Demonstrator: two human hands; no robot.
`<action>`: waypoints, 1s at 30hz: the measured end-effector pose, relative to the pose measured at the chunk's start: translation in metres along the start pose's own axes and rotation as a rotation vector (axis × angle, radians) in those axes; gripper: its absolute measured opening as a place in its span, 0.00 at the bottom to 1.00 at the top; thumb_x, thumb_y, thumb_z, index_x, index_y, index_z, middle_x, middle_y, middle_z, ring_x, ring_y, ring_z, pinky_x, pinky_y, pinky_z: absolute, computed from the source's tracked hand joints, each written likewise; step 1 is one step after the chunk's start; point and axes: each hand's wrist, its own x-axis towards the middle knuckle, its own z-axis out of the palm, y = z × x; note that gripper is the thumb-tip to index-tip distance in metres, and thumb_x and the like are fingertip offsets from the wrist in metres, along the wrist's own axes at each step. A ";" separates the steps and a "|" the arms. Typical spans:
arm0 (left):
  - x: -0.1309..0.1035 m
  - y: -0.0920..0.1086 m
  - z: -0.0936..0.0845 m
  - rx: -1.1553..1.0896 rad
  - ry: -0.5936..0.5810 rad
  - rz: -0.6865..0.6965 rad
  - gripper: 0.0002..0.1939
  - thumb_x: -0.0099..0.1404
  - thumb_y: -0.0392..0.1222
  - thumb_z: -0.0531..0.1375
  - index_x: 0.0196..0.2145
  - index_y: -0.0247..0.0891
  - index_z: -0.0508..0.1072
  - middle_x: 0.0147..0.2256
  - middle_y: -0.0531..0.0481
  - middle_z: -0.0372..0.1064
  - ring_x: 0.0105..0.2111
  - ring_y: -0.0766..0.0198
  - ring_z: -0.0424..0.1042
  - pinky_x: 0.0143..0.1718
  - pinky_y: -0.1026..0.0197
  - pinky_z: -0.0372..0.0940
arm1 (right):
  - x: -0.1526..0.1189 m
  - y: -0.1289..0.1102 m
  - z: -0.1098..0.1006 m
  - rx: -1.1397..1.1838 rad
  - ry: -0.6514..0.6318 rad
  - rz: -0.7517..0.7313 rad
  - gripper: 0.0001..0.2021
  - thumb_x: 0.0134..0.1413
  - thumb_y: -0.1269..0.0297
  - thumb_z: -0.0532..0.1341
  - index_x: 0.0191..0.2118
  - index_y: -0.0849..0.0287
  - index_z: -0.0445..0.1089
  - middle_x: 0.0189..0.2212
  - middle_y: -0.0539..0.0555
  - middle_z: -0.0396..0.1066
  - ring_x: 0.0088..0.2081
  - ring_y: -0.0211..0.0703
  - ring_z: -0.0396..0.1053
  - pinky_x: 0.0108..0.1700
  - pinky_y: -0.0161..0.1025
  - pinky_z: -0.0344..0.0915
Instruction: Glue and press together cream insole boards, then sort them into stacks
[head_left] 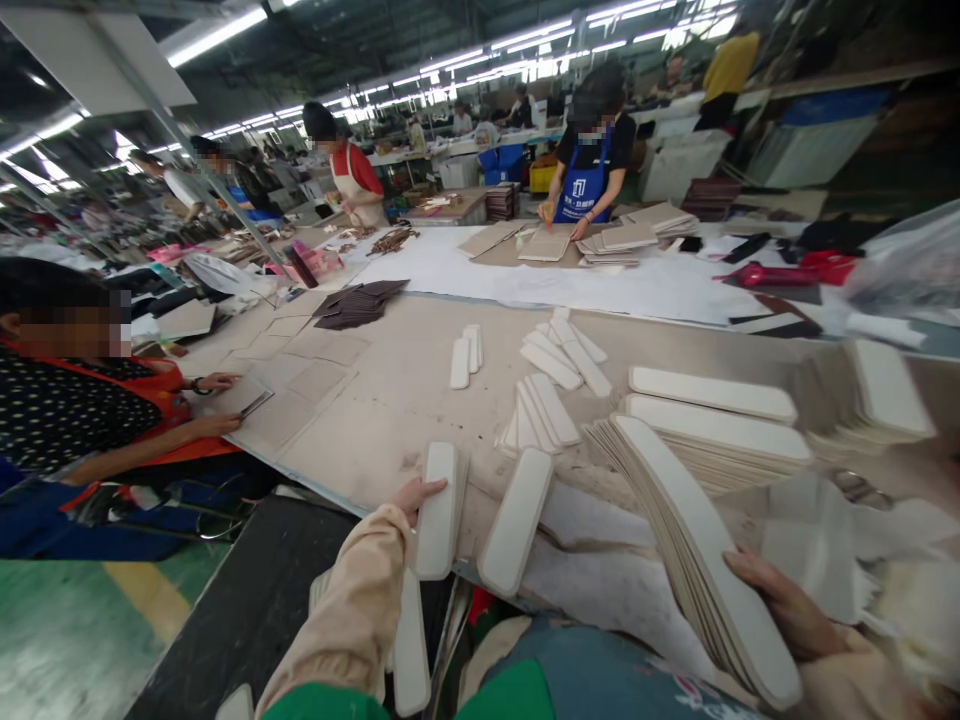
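My left hand (417, 498) is closed on a short bundle of rounded white-faced strips (436, 520) at the table's near edge, its thumb on the top piece. To the right of that bundle lies a single-looking white strip (517, 520). My right hand (784, 600) grips the near right side of a tall, fanned stack of long white strips (697, 540). The thumb rests at the stack's edge, while the other fingers are mostly hidden. Beyond the hands, more strips lie in a loose fan (547, 412) and a crossed heap (566, 350).
The tan table (360, 400) carries stacked long strips (712, 430) at right and dark pieces (360, 303) farther back. More strips (410, 640) sit low by my left sleeve. A co-worker in an orange apron (165, 400) sits at left; another in blue (589, 170) stands across.
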 end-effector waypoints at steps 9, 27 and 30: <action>0.054 -0.017 -0.012 0.221 -0.011 -0.001 0.34 0.39 0.54 0.71 0.42 0.37 0.69 0.37 0.40 0.74 0.43 0.48 0.71 0.42 0.50 0.65 | 0.013 0.017 0.010 -0.110 0.019 -0.021 0.25 0.53 0.48 0.53 0.56 0.49 0.65 0.30 0.58 0.76 0.35 0.58 0.76 0.32 0.46 0.71; -0.033 0.011 0.113 -0.033 -0.024 0.223 0.34 0.63 0.61 0.53 0.60 0.37 0.56 0.57 0.36 0.61 0.55 0.54 0.65 0.52 0.55 0.62 | 0.063 0.058 0.078 0.178 -0.266 -0.094 0.37 0.40 0.61 0.67 0.59 0.52 0.56 0.48 0.55 0.70 0.38 0.44 0.71 0.35 0.37 0.68; -0.064 0.019 0.155 -0.289 -0.255 0.179 0.32 0.60 0.58 0.59 0.56 0.38 0.62 0.54 0.38 0.66 0.49 0.55 0.70 0.47 0.57 0.66 | 0.066 0.066 0.097 0.190 -0.304 -0.170 0.39 0.42 0.64 0.67 0.61 0.52 0.52 0.51 0.55 0.67 0.45 0.48 0.69 0.43 0.43 0.68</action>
